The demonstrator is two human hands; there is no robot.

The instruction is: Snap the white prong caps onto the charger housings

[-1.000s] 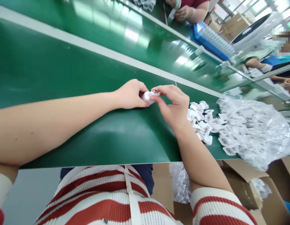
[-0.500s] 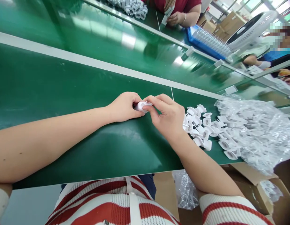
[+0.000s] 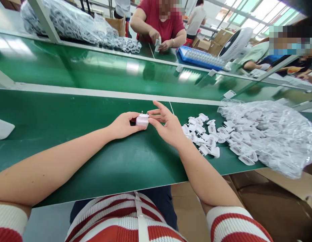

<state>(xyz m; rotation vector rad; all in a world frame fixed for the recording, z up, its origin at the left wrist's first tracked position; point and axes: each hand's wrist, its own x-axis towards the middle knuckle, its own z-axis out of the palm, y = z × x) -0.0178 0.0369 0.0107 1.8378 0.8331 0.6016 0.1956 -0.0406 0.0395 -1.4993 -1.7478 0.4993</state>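
Note:
A white plug adapter [image 3: 142, 121] with two metal pins pointing up is gripped between the thumb and fingers of my left hand [image 3: 123, 126]. It is held over the green work surface [image 3: 135, 164]. Close to the adapter's right side is my right hand [image 3: 168, 126], its thumb and fingers apart, the fingertips at or just beside the adapter's edge. Right of that hand lies a loose heap of white plastic plug covers [image 3: 205, 134], some with pins showing.
A clear plastic bag [image 3: 279, 134] spills more white parts at the right. Beyond the glossy green belt [image 3: 95, 69], a person in a red shirt [image 3: 161, 27] handles a white piece beside a blue tray [image 3: 196, 58]. A white object [image 3: 3, 129] lies at the left edge. Cardboard boxes [image 3: 266, 198] stand below right.
My right hand has loosened its pinch and its fingers have spread. The adapter's pins now show upright in my left hand. The head view has shifted, revealing more of the far side.

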